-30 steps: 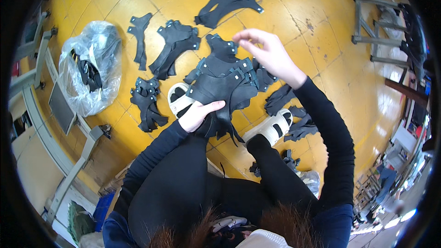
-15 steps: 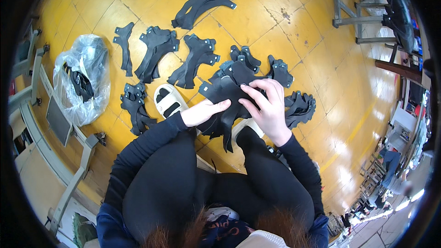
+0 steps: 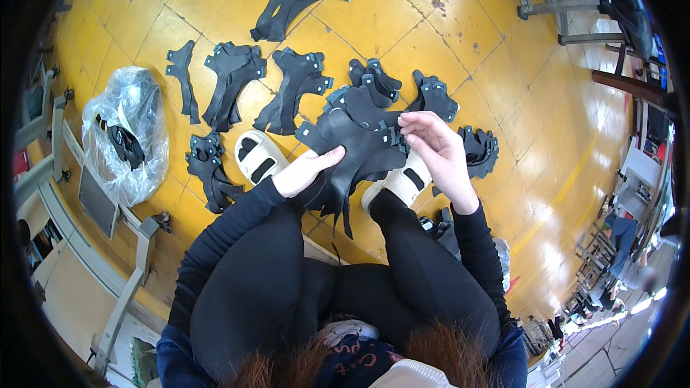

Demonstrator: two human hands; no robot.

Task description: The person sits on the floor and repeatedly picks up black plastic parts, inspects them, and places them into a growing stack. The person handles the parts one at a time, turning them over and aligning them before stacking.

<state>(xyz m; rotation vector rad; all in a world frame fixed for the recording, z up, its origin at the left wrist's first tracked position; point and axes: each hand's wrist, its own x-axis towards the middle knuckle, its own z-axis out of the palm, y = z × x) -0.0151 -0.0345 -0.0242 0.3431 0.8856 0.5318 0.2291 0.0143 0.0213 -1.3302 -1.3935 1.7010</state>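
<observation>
Several black, forked, cloth-like piles [image 3: 233, 75] lie apart on yellow tiled floor [image 3: 517, 100], perhaps to keep batches separate. Rightward, the left hand [image 3: 307, 172] grips a thick black stack of similar pieces [image 3: 348, 133] before the knees, thumb on top, likely steadying its layers. The right hand [image 3: 442, 154], earlier over the stack, has shifted to its right end, fingertips narrowed; whether they pinch, I cannot tell.

The scene is looked down on, from head height, in a wide fisheye view. The thighs [image 3: 248, 294] are shown close, low in frame; the left hand [image 3: 307, 172] and right hand [image 3: 440, 154] are framed near the middle, the floor [image 3: 517, 111] farther below.
</observation>
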